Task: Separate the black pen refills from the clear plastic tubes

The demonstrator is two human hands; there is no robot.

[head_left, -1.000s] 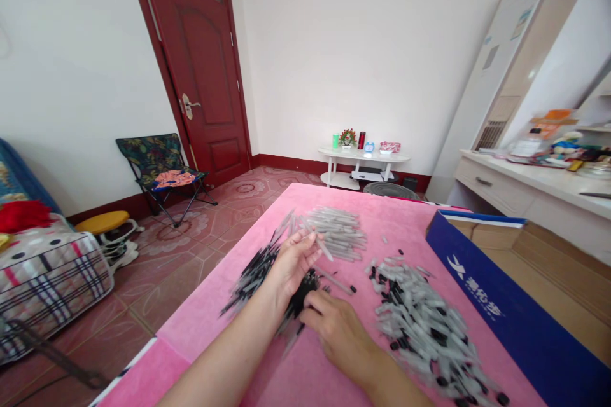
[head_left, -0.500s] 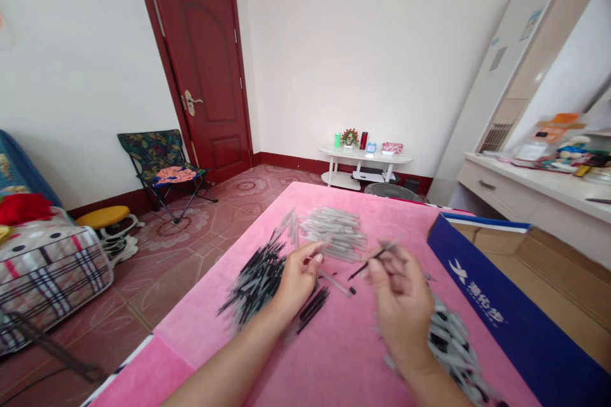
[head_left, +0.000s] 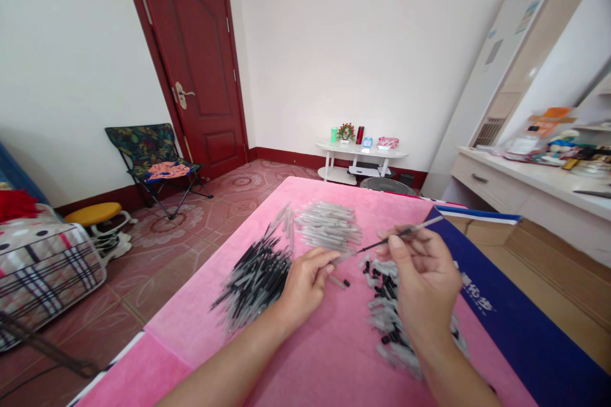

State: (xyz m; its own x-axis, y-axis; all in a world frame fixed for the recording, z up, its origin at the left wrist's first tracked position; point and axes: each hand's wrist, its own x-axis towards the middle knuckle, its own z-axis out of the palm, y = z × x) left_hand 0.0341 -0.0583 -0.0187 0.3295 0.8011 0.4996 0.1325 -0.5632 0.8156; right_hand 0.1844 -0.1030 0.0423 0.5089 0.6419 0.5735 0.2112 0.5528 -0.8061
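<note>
My left hand [head_left: 310, 276] is closed in a pinch on a translucent pen barrel [head_left: 342, 258], which points right. In my right hand [head_left: 422, 261] is a pen refill [head_left: 377, 245], dark at its lower tip and pale at the upper end. The refill's tip is close to the barrel's end; whether they touch I cannot tell. Beside my left forearm spreads a pile of dark refills and grey pen parts [head_left: 255, 283]. Clear barrels [head_left: 329, 224] lie heaped beyond my hands. Clear and black pen caps [head_left: 394, 318] are scattered under my right hand, which hides some.
A pink cloth [head_left: 334, 356] covers the table. A blue cardboard box [head_left: 506, 324], open at the top, stands along the right side. Farther back are a white side table [head_left: 363, 151], a folding chair [head_left: 157, 156] and a red door [head_left: 198, 63]. A white counter [head_left: 534, 181] is at right.
My hands have come closer together, with the refill's tip now near the barrel in my left hand. The right hand has shifted right and up, uncovering more caps. The view has moved slightly.
</note>
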